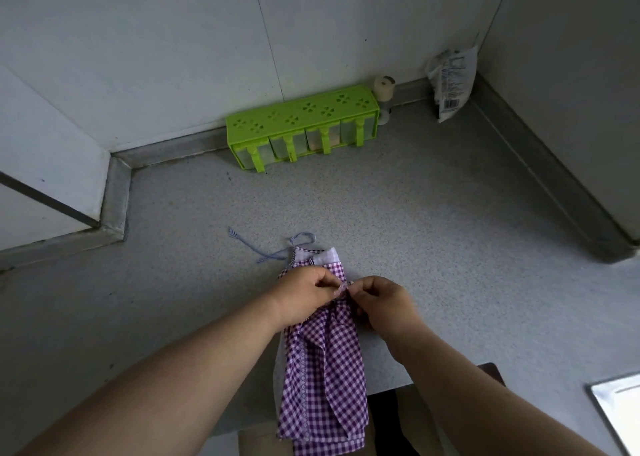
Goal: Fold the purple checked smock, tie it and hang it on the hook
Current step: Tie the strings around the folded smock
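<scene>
this looked like a home kitchen. a speckled grey countertop [398,196] filled the frame. a green seasoning box [301,126] sat against the upper-centre wall.

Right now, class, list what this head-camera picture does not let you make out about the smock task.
- Hook: not in the head view at all.
- Knot: the left hand and right hand pinch the tie between them and cover it, so its state is unclear.
- Purple checked smock: lower end cut off by the bottom edge.
- Print on the white packet: too small to read.
</scene>
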